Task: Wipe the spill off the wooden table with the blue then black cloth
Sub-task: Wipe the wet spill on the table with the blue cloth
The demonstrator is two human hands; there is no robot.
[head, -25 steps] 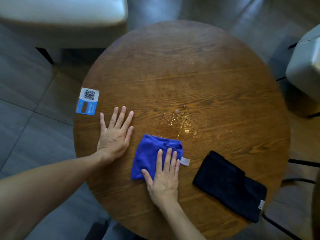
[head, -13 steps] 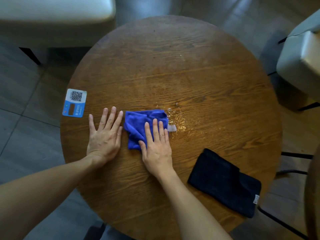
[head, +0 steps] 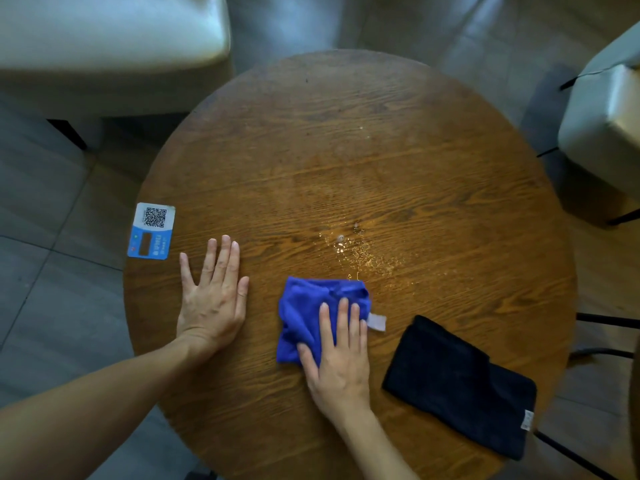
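Two bare forearms enter from about seven and six o'clock, with no sleeve, watch, bracelet or ring visible on either. The left hand (head: 212, 303) and the right hand (head: 341, 355) are ungloved, with short, unpainted nails; fine knuckle creases show on the fingers of both.

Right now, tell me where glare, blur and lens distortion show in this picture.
Head view: light glints off the wet spill beyond the blue cloth; the chairs at the top corners look soft and blurred; the wide lens bulges the round table; both hands and the black cloth are sharp.
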